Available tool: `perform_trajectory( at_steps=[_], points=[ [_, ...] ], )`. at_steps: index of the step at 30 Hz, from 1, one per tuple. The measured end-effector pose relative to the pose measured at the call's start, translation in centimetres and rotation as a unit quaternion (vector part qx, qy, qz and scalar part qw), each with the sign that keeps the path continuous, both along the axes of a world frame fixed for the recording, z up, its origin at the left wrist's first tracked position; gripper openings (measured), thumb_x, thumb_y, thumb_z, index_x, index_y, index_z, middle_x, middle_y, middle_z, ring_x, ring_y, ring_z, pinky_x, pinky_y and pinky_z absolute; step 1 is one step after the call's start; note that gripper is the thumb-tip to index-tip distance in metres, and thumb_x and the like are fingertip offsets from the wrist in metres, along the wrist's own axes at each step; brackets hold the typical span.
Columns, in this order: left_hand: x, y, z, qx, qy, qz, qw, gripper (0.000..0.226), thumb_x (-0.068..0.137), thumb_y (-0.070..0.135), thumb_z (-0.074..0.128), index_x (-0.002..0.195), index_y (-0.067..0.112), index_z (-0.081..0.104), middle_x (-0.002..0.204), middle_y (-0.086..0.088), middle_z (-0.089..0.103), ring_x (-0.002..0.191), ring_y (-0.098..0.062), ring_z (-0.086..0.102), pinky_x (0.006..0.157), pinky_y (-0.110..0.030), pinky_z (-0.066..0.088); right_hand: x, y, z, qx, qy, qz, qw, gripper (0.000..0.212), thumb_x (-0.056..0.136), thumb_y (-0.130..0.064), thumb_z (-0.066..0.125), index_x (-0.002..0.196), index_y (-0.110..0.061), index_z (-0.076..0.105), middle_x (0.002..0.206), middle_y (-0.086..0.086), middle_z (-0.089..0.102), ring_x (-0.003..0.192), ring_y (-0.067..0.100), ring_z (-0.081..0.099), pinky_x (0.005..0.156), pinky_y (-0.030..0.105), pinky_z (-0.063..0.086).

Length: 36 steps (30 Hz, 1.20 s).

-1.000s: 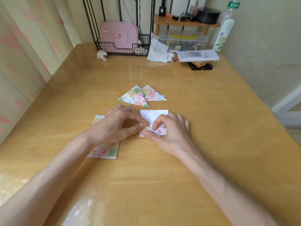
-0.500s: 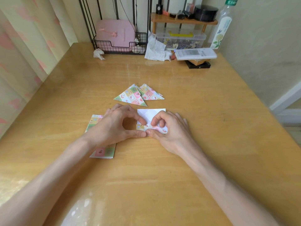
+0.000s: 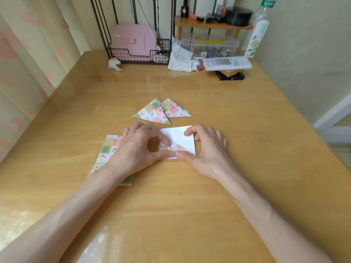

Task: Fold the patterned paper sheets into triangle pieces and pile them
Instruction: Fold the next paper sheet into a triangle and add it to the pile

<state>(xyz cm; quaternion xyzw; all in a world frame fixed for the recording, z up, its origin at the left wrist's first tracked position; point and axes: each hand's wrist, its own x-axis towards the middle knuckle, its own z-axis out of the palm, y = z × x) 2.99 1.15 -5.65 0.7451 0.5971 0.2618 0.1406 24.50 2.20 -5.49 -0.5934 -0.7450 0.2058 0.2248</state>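
On the wooden table (image 3: 218, 186) a person works a single sheet of paper (image 3: 179, 138) lying white side up in front of them, with a strip of its patterned face turned up along the near edge. The left hand (image 3: 136, 149) pinches that near edge between thumb and forefinger, the thumb lying flat along the paper's lower border and the forefinger curling down onto the patterned strip, so the two form a ring above the tabletop. The right hand (image 3: 207, 149) meets it from the other side: its thumb tip touches the left thumb tip on the near edge, and its forefinger presses on the sheet's far right corner, the remaining fingers loosely curled beside the paper. Both hands therefore press down on the sheet rather than lift it. Just beyond the sheet lie two folded triangles (image 3: 161, 113), patterned side out, the left one overlapping the right one's edge. Under the left wrist and forearm rests a stack of unfolded patterned sheets (image 3: 109, 149), partly hidden by the hand. Along the far edge of the table stand a black wire basket (image 3: 140, 56) holding a pink case (image 3: 133, 38), a crumpled white tissue (image 3: 114, 63), a clear storage box (image 3: 209, 46) beneath a small wooden shelf (image 3: 212, 25), and a tall bottle (image 3: 258, 29) by the wall.
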Motion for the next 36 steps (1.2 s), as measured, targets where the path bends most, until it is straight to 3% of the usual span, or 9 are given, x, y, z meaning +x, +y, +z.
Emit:
perform_trajectory(
  at_steps=[5, 11, 18, 24, 28, 32, 36],
  points=[
    [-0.1, 0.2, 0.0, -0.013, 0.003, 0.002, 1.0, 0.032, 0.07, 0.068, 0.077, 0.09, 0.045, 0.069, 0.097, 0.02, 0.061, 0.112, -0.005, 0.043, 0.082, -0.03, 0.024, 0.7, 0.2, -0.1, 0.005, -0.024, -0.016, 1.0, 0.057, 0.076, -0.068, 0.074, 0.12, -0.043, 0.049, 0.107, -0.016, 0.042, 0.11, 0.011, 0.036, 0.085, 0.03, 0.022],
    [0.0, 0.1, 0.1, -0.021, -0.007, -0.001, 1.0, 0.031, 0.07, 0.066, 0.078, 0.09, 0.044, 0.07, 0.097, 0.018, 0.061, 0.112, -0.007, 0.044, 0.09, -0.034, 0.03, 1.5, 0.8, 0.3, -0.029, -0.023, -0.021, 0.999, 0.069, 0.066, -0.072, 0.076, 0.123, -0.046, 0.048, 0.113, -0.013, 0.043, 0.116, 0.012, 0.036, 0.087, 0.03, 0.023],
    [-0.4, 0.1, 0.5, -0.052, 0.003, -0.015, 0.999, 0.045, 0.063, 0.076, 0.068, 0.095, 0.045, 0.07, 0.104, 0.022, 0.06, 0.115, -0.006, 0.042, 0.093, -0.034, 0.031, 1.9, 0.9, 0.7, -0.045, -0.03, -0.015, 0.998, 0.073, 0.071, -0.063, 0.082, 0.131, -0.046, 0.045, 0.115, -0.013, 0.041, 0.12, 0.013, 0.036, 0.097, 0.032, 0.029],
    [-0.5, 0.1, 0.8, -0.058, 0.013, -0.023, 0.998, 0.033, 0.071, 0.067, 0.077, 0.095, 0.046, 0.069, 0.105, 0.021, 0.06, 0.116, -0.006, 0.041, 0.089, -0.032, 0.029, 2.1, 1.0, 0.5, -0.045, -0.025, 0.001, 0.999, 0.072, 0.071, -0.063, 0.081, 0.132, -0.046, 0.048, 0.114, -0.014, 0.044, 0.117, 0.01, 0.037, 0.097, 0.03, 0.029],
    [-0.3, 0.0, 0.9, -0.056, 0.018, -0.028, 0.998, 0.031, 0.073, 0.065, 0.077, 0.095, 0.045, 0.068, 0.105, 0.022, 0.06, 0.115, -0.005, 0.04, 0.087, -0.031, 0.028, 2.2, 1.3, 0.5, -0.042, 0.162, 0.026, 0.986, 0.047, 0.085, -0.046, 0.077, 0.127, -0.039, 0.056, 0.097, -0.01, 0.06, 0.09, 0.011, 0.052, 0.088, 0.03, 0.045],
    [-0.3, -0.3, 1.2, -0.048, 0.017, -0.063, 0.997, 0.031, 0.077, 0.063, 0.072, 0.101, 0.045, 0.07, 0.108, 0.022, 0.059, 0.117, -0.007, 0.041, 0.097, -0.036, 0.032, 1.5, 1.5, 0.8, -0.009, 0.185, 0.075, 0.98, 0.033, 0.096, -0.022, 0.068, 0.126, -0.033, 0.059, 0.079, 0.0, 0.063, 0.071, 0.026, 0.054, 0.073, 0.039, 0.051],
    [-0.4, -0.6, 1.6, -0.028, 0.042, -0.101, 0.994, 0.02, 0.085, 0.05, 0.074, 0.105, 0.052, 0.073, 0.108, 0.022, 0.054, 0.114, -0.006, 0.041, 0.088, -0.028, 0.025, 1.6, 1.4, 0.7, -0.018, 0.194, 0.104, 0.975, 0.026, 0.094, -0.008, 0.064, 0.109, -0.028, 0.071, 0.074, 0.009, 0.061, 0.068, 0.032, 0.052, 0.067, 0.038, 0.049]
  ],
)
